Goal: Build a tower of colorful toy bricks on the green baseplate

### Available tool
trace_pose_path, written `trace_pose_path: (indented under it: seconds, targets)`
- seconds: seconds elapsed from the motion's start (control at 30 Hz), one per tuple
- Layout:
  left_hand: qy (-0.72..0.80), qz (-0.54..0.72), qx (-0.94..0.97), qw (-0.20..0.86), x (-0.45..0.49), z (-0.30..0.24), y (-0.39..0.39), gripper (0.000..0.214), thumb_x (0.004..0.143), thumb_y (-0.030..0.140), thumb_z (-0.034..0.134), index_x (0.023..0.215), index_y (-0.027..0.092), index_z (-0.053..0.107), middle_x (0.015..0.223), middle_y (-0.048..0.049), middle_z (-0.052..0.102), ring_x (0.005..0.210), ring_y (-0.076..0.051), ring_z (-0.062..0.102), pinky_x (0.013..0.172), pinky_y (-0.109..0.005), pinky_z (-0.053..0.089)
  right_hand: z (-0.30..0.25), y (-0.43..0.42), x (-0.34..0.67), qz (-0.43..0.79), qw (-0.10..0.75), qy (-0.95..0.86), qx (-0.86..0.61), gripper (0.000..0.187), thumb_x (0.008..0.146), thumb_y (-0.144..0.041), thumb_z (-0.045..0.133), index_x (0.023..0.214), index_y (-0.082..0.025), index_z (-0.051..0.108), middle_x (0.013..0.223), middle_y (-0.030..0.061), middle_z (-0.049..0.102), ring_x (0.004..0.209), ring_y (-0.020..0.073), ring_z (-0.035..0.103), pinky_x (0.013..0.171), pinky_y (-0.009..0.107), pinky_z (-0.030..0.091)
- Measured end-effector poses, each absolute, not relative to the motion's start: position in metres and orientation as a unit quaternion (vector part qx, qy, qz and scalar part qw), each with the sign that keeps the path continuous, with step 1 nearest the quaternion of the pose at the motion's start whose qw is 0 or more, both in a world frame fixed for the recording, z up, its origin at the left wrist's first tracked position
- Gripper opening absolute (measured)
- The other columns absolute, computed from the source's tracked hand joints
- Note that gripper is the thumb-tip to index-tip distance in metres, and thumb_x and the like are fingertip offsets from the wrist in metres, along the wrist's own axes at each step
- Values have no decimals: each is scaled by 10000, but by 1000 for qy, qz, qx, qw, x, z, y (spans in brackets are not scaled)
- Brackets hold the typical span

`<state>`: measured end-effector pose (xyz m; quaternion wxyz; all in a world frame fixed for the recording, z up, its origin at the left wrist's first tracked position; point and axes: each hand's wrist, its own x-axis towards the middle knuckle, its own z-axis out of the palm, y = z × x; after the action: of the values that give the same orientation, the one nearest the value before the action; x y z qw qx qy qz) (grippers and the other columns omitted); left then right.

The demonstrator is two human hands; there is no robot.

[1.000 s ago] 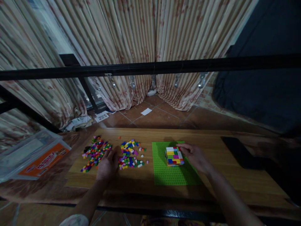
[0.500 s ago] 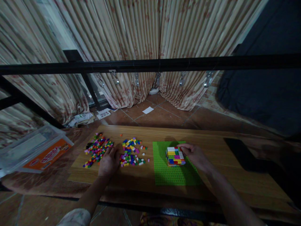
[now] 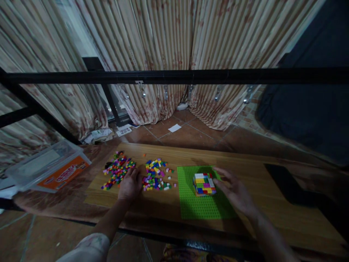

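Observation:
A block built of multicoloured toy bricks [image 3: 204,185] stands on the green studded baseplate [image 3: 191,209]. Just right of that block is my right hand [image 3: 236,191], its thumb and fingers apart with nothing visible between them. My left hand [image 3: 130,185] rests on the wooden board between two groups of loose bricks, fingers curled downward. What its fingertips hold, if anything, is hidden. The mixed pile of small bricks [image 3: 119,169] lies to its left, and a looser scatter of bricks [image 3: 156,174] spreads to its right.
A clear plastic box with an orange label [image 3: 65,176] sits at the left. Beyond the wooden board [image 3: 169,203] runs a black metal rail [image 3: 163,77] before striped curtains. A dark flat object [image 3: 283,183] lies on the board's right side.
My right hand has come off the block's upper right corner, and its fingers have spread. The left hand stays by the brick pile. The whole view has shifted slightly.

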<state>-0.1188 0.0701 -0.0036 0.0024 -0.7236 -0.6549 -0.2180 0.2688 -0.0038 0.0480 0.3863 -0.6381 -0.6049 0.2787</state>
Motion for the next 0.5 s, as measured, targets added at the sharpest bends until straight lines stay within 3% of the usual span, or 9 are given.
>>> trace_pose_path:
  seconds: [0.1, 0.23, 0.37, 0.5]
  targets:
    - [-656, -216, -723, 0, -119, -4, 70, 228, 895, 264, 428, 994, 181, 616, 1048, -82, 630, 924, -193, 638, 804, -281, 501, 55, -5, 260, 252, 316, -687, -604, 585, 777, -456, 645, 1320, -297, 497, 1391, 64, 485, 1295, 265, 428, 1075, 473, 349]
    - [-661, -212, -720, 3, -120, -5, 71, 218, 888, 258, 444, 1009, 183, 610, 1065, -84, 629, 926, -196, 638, 805, -290, 503, 53, 1, 249, 216, 247, -758, -563, 901, 629, -393, 766, 1428, -287, 362, 1462, 90, 395, 1373, 309, 311, 1113, 531, 273]
    - [-660, -213, -720, -5, -119, -5, 71, 215, 885, 253, 444, 1005, 185, 608, 1059, -84, 626, 927, -197, 632, 818, -299, 502, 45, 4, 249, 226, 213, -759, -572, 895, 680, -309, 717, 1463, -301, 285, 1429, 82, 435, 1297, 273, 431, 1083, 480, 345]
    - [-657, -227, -718, -23, -118, -3, 70, 202, 883, 228, 442, 990, 193, 610, 1065, -78, 620, 932, -186, 624, 836, -301, 500, 36, 5, 257, 228, 235, -740, -587, 858, 723, -321, 683, 1469, -304, 261, 1384, 86, 470, 1219, 271, 506, 1026, 452, 421]
